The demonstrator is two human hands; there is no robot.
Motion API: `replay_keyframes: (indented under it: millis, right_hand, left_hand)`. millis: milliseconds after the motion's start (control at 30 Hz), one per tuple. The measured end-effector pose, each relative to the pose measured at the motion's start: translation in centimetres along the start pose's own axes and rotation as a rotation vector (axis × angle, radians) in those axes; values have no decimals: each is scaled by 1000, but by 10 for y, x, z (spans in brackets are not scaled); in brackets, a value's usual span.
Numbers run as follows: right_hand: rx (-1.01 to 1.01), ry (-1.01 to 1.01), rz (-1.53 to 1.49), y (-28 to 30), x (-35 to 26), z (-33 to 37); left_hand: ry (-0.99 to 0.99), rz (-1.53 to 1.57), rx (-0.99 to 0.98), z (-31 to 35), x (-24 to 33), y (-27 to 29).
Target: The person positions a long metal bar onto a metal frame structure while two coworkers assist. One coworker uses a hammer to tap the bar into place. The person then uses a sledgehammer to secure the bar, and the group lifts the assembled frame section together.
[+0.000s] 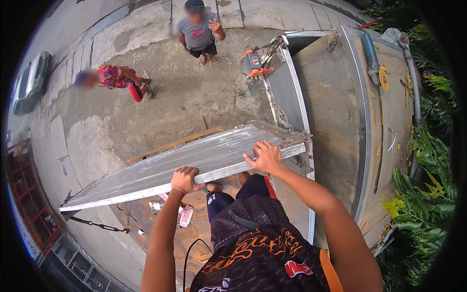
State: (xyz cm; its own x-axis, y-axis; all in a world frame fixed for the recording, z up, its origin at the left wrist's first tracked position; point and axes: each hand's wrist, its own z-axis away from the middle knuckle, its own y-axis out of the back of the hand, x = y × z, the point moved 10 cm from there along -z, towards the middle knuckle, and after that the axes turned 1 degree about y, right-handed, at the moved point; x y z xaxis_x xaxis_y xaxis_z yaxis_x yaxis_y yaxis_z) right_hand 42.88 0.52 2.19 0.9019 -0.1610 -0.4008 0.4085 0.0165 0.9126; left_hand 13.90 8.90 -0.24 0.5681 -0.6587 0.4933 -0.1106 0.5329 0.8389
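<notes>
A long ribbed grey metal panel (pixel 194 153) stretches across in front of me, its pale edge toward my body. My left hand (pixel 185 179) is closed over that edge near the middle, fingers curled on the ribbed side. Farther right, my right hand (pixel 265 155) lies on the panel near its rusty corner bracket (pixel 294 138), with thumb and fingers spread. My palms and the undersides of both hands are hidden. The panel's right end meets an upright metal frame of a truck-bed-like box.
An orange and black machine (pixel 254 62) with cables hangs at the frame. A teal angle grinder (pixel 373 63) with a yellow disc lies on the wooden board (pixel 389 117) at right, beside plants. Two people stand on the concrete beyond; a car (pixel 31 82) is far left.
</notes>
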Motion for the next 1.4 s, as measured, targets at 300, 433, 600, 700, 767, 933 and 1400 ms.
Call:
replay_keyframes:
  millis: [300,433,600,700,767,933,1400]
  right_hand:
    - [-401,-153,6,-26,10,-11]
    - [-612,-186,-78,-89,50,-52]
    - [-820,-115,156,-164,116,-115]
    - [-846,-108,149,-144,102,-117]
    - [-708,-91,18,-99,63,-102]
    - [-210,-24,-240,0,-24,0]
    - [607,98,86,19,-27,28]
  left_hand:
    - [-26,-15,-12,-2,4,5]
    - [-39,-3,2,-2,8,10]
    - [-8,10,3,1,8,12]
    - [-6,16,1,0,10,14]
    - [8,13,5,-2,9,17]
    - [58,14,-2,-5,12,17]
    - [222,-130,214,8,4,17]
